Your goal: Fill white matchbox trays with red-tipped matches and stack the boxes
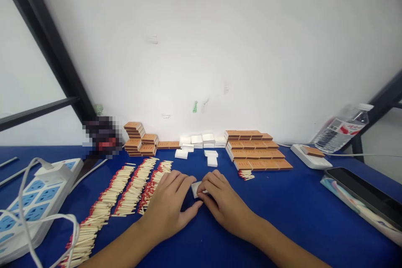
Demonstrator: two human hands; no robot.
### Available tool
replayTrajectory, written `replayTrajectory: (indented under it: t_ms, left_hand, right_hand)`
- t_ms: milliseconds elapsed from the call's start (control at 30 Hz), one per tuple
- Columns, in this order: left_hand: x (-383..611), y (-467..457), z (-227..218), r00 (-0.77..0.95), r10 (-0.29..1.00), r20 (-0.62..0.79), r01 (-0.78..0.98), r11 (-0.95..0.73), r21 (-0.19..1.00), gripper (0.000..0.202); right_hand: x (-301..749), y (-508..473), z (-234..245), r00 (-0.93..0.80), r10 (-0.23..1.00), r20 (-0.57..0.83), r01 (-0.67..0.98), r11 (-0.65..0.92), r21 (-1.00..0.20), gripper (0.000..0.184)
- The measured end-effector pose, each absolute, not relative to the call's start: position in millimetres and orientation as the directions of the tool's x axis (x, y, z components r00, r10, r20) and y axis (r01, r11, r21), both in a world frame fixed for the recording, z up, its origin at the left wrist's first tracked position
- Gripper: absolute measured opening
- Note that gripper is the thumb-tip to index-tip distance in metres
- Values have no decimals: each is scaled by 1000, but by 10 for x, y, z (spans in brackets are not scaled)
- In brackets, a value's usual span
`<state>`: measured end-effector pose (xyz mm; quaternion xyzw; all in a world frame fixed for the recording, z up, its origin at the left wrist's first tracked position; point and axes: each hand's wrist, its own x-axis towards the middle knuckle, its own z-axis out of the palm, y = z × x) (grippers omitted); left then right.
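A small white matchbox tray lies on the blue table between my hands, partly covered by fingers. My left hand is beside its left edge, fingers stretched out and thumb apart, with the index fingertip close to the tray's corner. Over the tray's right side, my right hand has its fingers curled and thumb and fingertips pressed together. What lies in that pinch is hidden. Left of my left hand, long rows of red-tipped matches are spread, the nearest row partly behind the hand.
White inner trays stand by the wall between orange matchbox stacks and stepped matchbox rows. A few matches lie before the rows. A power strip with cables is at left; a bottle, white adapter and phone at right.
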<state>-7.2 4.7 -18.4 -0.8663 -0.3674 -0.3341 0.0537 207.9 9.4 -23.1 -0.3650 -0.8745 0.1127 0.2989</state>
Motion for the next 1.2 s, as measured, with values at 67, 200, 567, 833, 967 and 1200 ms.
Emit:
replayTrajectory:
  t_ms: [67, 200, 567, 833, 967, 1200]
  left_hand:
    - [-85, 57, -205, 542, 604, 585, 644, -745, 173, 18]
    - [-118, 81, -237, 556, 615, 558, 629, -751, 201, 8]
    - [-181, 88, -213, 656, 557, 509, 615, -786, 67, 27]
    - [-173, 105, -201, 622, 592, 513, 596, -782, 180, 10]
    - [-165, 87, -164, 589, 617, 521, 599, -767, 230, 5]
    - [-176, 129, -138, 581, 657, 481, 601, -744, 291, 9]
  right_hand:
    - [2090, 107, -239, -547, 701, 457, 519, 713, -472, 15]
    - [2138, 191, -239, -428, 746, 511, 479, 666, -572, 14]
    - [2314, 365, -237, -262, 801, 539, 566, 580, -586, 21]
    - [2375, 414, -265, -276, 811, 516, 580, 568, -584, 22]
    - [2445, 450, -224, -234, 810, 538, 612, 553, -566, 22]
    - [2709, 589, -95, -163, 801, 576, 715, 498, -491, 25]
